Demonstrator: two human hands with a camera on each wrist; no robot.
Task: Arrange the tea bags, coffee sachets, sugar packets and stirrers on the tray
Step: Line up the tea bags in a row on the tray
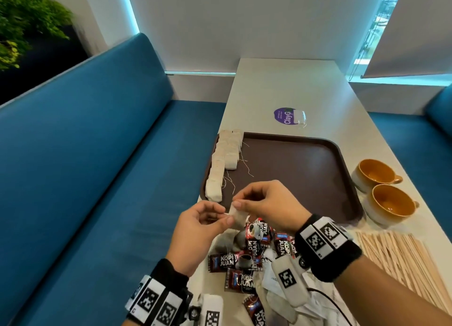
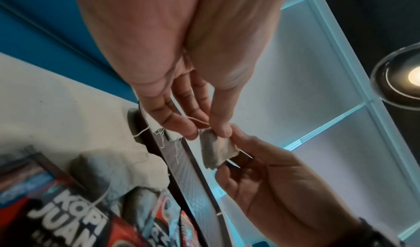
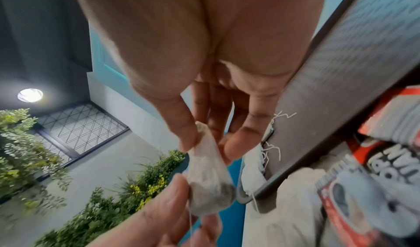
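Two hands pinching one tea bag (image 1: 236,215), two cups (image 1: 381,191) beside tray (image 1: 293,169)

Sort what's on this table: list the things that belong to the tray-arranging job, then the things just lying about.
Part of the job:
- brown tray
- tea bags lined up on the tray
- tea bag pinched by left hand and right hand
- coffee sachets
- wooden stirrers

Just lying about:
- two mugs
- purple sticker
- blue bench
- plant

Tea bags (image 1: 221,165) rowed along tray (image 1: 305,169) edge
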